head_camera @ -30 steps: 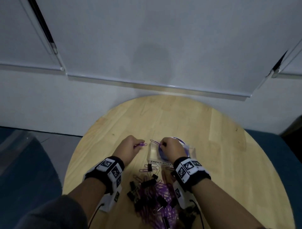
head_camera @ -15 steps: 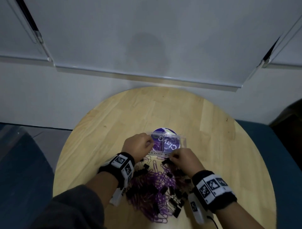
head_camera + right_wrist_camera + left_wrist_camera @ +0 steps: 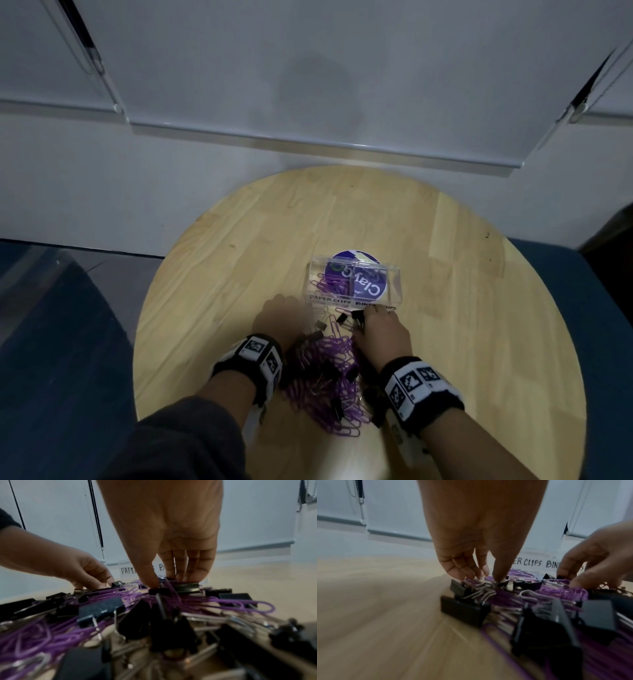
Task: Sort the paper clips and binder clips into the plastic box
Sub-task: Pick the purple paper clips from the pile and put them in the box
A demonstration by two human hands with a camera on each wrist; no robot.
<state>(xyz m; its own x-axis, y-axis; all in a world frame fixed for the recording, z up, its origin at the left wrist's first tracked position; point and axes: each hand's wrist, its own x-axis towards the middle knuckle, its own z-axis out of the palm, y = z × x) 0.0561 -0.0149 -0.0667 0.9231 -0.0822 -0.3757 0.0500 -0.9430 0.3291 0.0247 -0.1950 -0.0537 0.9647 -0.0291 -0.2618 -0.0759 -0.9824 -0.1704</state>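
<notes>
A clear plastic box point(image 3: 394, 274) with two compartments, marked PAPER CLIPS and BINDER CLIPS, stands mid-table; purple paper clips point(image 3: 329, 284) lie in its left compartment. In front of it is a mixed pile point(image 3: 329, 380) of purple paper clips and black binder clips. My right hand point(image 3: 368, 313) pinches a black binder clip point(image 3: 358, 314) at the pile's far edge, thumb against fingers point(image 3: 180, 573). My left hand point(image 3: 488, 576) has its curled fingers and thumb down on clips at the pile's far left. I cannot see if it grips one.
The round wooden table point(image 3: 239, 260) stands against a white wall with roller blinds. A round purple sticker point(image 3: 368, 289) shows through the box. Blue floor lies to the left, and a blue seat point(image 3: 582, 308) to the right of the table.
My left hand has come back from the box to the pile without the purple paper clip it held. My right hand has also moved from the box to the pile.
</notes>
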